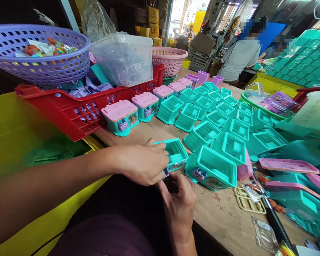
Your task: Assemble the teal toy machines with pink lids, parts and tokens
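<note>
My left hand [146, 163] is curled over the near left side of a teal plastic box [177, 151], open at the top, near the table's front edge. By its fingertips shows a small purple piece [166, 172] at the box's front, mostly hidden. My right hand [180, 199] is just below, fingers bent and thumb near that piece; what its fingertips grip is hidden. To the right stands another open teal box [212, 170] with a purple part on its front. Behind my hands are teal boxes with pink lids [120, 111].
Several teal boxes [202, 133] stand in rows across the wooden table [224, 217]. A red crate [61, 110], a purple basket [42, 65] and a clear tub [125, 60] are at left. Pink lids [289, 165] and clear packaging [265, 234] lie right. A person [237, 57] sits behind.
</note>
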Motion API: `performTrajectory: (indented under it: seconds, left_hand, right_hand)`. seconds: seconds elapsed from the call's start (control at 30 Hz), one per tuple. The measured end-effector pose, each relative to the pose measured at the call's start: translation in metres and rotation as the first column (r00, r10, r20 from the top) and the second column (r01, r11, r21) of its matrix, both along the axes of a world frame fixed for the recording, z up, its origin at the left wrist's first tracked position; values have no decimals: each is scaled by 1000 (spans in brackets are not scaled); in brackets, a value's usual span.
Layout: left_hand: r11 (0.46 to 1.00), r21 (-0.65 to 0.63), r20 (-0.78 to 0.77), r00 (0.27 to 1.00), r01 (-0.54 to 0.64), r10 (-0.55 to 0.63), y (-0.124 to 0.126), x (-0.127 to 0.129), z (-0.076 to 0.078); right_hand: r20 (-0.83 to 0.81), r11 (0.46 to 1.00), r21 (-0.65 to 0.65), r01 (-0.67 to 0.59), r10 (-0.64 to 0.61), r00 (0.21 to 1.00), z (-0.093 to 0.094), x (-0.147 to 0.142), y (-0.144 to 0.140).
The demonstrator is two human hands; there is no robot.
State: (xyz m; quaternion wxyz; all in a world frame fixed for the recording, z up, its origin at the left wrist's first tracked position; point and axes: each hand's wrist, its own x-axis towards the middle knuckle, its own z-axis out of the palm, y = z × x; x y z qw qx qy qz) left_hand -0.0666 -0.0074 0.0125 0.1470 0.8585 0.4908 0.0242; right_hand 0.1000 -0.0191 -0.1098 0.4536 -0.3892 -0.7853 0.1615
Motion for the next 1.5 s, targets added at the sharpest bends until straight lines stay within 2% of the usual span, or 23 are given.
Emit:
performTrajectory:
  seconds: [0.07,0.13,0.2,0.27,0.33,0.4,0.5,0.57,0.63,0.83,0.93,1.13,1.37,1.5]
  left_hand:
    - [999,26,97,994,45,-47,-3,-14,-3]
    - [991,120,142,987,59,-76,-7,-26,-9]
    - [966,258,195,980,-4,-48,-13,-34,-23]
    - [924,353,307,951,-149,37,-17,-35,-44]
    - [894,341,437,891,-291,124,-20,-29,-69]
    - [876,266,540,815,-403,210,-20,-20,-91]
    - [851,176,632,720,-495,288,-16,-8,-107]
    - [835,163,658,689,-525,305,-13,-4,-108]
    - [822,179,659,686,-541,308,-12,-5,-108]
    - [817,204,660,692,-539,292,-12,-10,-109]
    - [835,178,678,680,-521,279,-11,-13,-110]
    - [917,112,669,711,-383,215,-6,-23,-110]
    - [919,117,685,701,-376,200,-4,-25,-115]
    - [931,86,685,699,-355,204,3,-28,-113]
  right_hand:
    - [29,999,-33,0,1,1000,7,3,0]
    - [109,1000,7,4,-4,994,20,10,-1]
    - [232,992,119,-33,4,973,39,19,2]
    - [380,964,224,-146,52,924,59,25,12]
    - [527,920,242,-307,142,838,75,24,30]
    - [640,874,162,-457,259,723,85,18,51]
    - [733,824,15,-566,376,567,92,5,75]
    - [760,808,-36,-588,404,509,95,-2,83]
    - [769,798,-48,-601,414,488,97,-6,84]
    - [756,821,-45,-570,401,518,99,-8,80]
    - [759,841,-58,-538,387,523,99,-9,79]
    - [768,858,-144,-493,411,491,92,-11,75]
    - [729,864,-136,-485,419,541,82,-10,72]
    - [730,881,-137,-454,399,555,82,-14,77]
